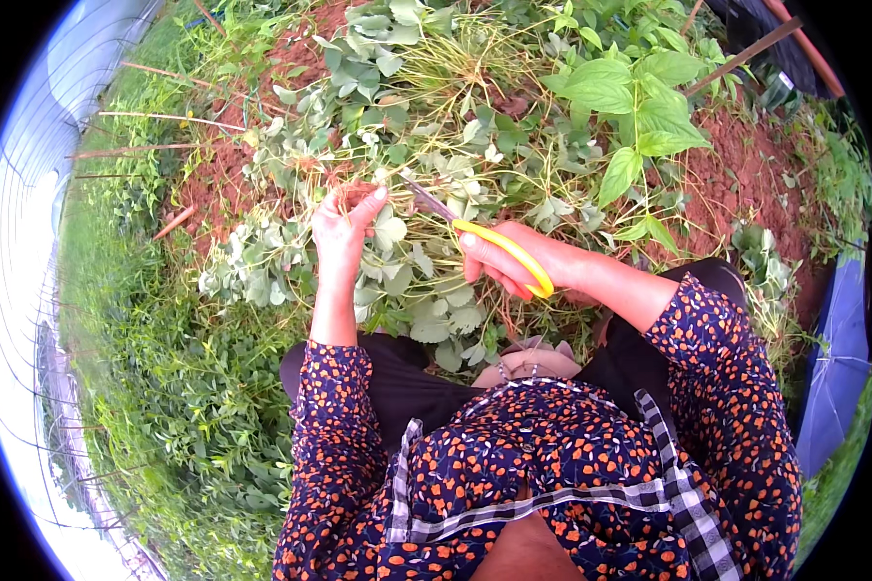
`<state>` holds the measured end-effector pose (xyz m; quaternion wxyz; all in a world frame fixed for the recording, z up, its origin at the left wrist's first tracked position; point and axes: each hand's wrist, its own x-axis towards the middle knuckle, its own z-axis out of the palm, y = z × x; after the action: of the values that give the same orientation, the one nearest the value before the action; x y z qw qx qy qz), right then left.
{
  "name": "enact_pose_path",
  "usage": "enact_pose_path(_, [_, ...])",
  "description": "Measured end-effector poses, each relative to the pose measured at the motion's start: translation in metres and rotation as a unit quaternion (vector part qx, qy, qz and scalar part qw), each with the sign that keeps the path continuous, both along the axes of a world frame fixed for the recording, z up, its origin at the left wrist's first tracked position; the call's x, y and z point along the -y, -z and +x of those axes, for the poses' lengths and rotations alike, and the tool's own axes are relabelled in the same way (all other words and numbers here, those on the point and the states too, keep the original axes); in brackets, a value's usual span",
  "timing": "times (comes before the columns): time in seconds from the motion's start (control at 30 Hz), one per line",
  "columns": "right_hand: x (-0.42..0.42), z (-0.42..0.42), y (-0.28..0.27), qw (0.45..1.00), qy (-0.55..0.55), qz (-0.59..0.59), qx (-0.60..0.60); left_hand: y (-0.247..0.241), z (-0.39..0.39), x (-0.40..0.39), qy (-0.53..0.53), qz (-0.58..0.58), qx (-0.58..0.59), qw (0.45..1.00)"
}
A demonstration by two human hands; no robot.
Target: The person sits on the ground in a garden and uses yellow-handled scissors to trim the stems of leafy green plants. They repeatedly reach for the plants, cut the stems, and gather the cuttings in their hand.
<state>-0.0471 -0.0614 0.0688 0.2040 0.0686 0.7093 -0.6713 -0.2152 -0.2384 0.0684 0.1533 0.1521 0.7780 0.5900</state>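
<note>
My left hand (343, 221) grips a small tangle of reddish-brown roots (352, 194) between thumb and fingers, above a heap of cut leafy plants (400, 279) with pale stems. In my right hand (512, 254) is a pair of scissors (490, 238) with yellow handles. Their dark blades point up and left towards the roots, a short gap from my left thumb. Whether the blades are fully closed is hard to see. Loose three-part leaves and long runners lie under and around both hands.
A broad-leaved green plant (636, 109) stands at the upper right beside a slanting stake (745, 57). Several thin stakes (167, 120) lean in at the left over red soil (218, 167). A blue umbrella (836, 363) lies at the right. Dense greenery (189, 407) fills the lower left.
</note>
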Motion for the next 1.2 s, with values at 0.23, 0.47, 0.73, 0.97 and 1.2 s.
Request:
enact_pose_path(0.23, [-0.003, -0.008, 0.009, 0.998, 0.052, 0.019, -0.018, -0.003, 0.012, -0.005, 0.037, 0.003, 0.018, 0.999])
enact_pose_path(0.47, [-0.019, -0.025, 0.012, 0.946, 0.234, 0.106, -0.200, -0.017, 0.010, 0.000, 0.089, 0.081, 0.070, 0.990])
enact_pose_path(0.73, [0.006, -0.028, -0.012, 0.868, 0.256, 0.255, -0.341, -0.053, 0.051, -0.038, 0.043, 0.123, 0.008, 0.991])
enact_pose_path(0.97, [0.012, -0.026, -0.001, 0.841, 0.296, 0.255, -0.374, -0.048, 0.051, -0.049, 0.003, 0.165, 0.063, 0.984])
enact_pose_path(1.2, [-0.014, -0.042, 0.016, 0.917, 0.283, 0.064, -0.273, -0.036, 0.045, -0.049, 0.004, 0.112, 0.098, 0.989])
